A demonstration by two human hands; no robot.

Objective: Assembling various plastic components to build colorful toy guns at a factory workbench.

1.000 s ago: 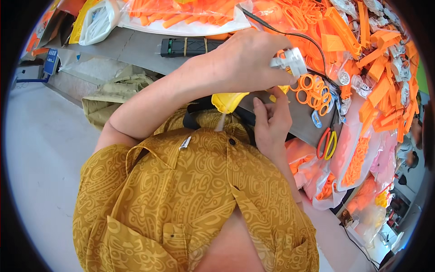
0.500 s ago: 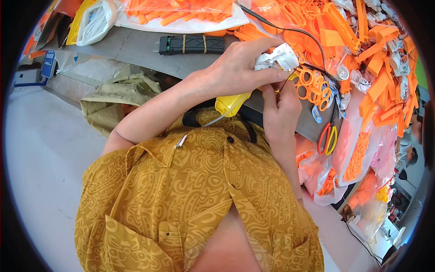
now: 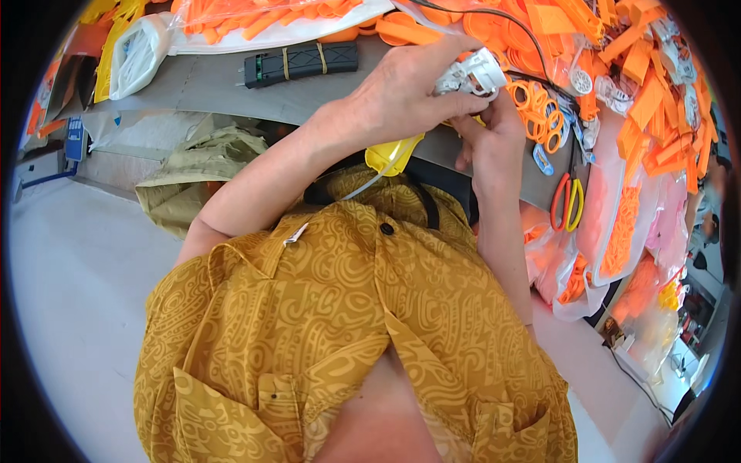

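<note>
White part (image 3: 472,77) over grey table (image 3: 208,83)

A smooth, glossy finish is shown by the white plastic part (image 3: 482,71) and the yellow plastic piece (image 3: 391,157), while the shirt (image 3: 309,324) is made of matt, softly creased cloth. The table (image 3: 204,89) is surfaced in smooth, dull grey material, metal by its look, and matt black plastic is seen in the block (image 3: 324,62), banded with rubber. Smooth orange plastic is shown by the rings (image 3: 538,113), and rough, crumpled, cloth-like material by the olive sack (image 3: 181,185).
</note>
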